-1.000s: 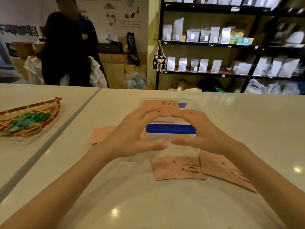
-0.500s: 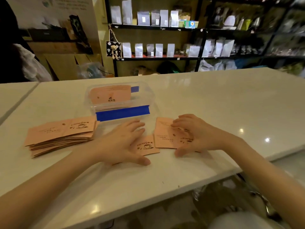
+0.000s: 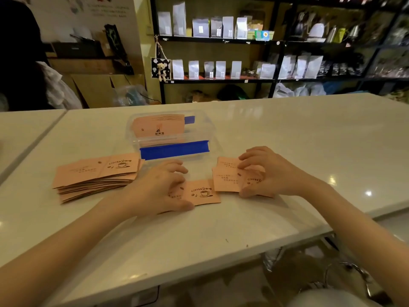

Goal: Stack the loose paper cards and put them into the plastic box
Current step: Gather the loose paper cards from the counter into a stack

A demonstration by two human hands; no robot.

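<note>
A clear plastic box [image 3: 199, 127] with blue clips stands mid-table, with pink cards inside it. To its left lies a fanned stack of pink paper cards [image 3: 95, 176]. My left hand [image 3: 159, 189] rests curled on one loose card [image 3: 202, 192] printed with a coffee cup, thumb at the card's near edge. My right hand [image 3: 265, 171] pinches a few overlapping loose cards [image 3: 225, 179], fingers at their far edge and thumb at the near edge. All these cards lie flat on the white table.
The white table [image 3: 287, 134] ends close on the right and near side, with a metal stool [image 3: 345, 275] below. A second table [image 3: 20, 129] adjoins on the left. A person [image 3: 24, 63] stands at the back left. Shelves of pouches [image 3: 221, 45] stand behind.
A second ago both hands were at the box; they came down to the loose cards in front of it. My fingers have curled tighter on the cards. The camera swung right.
</note>
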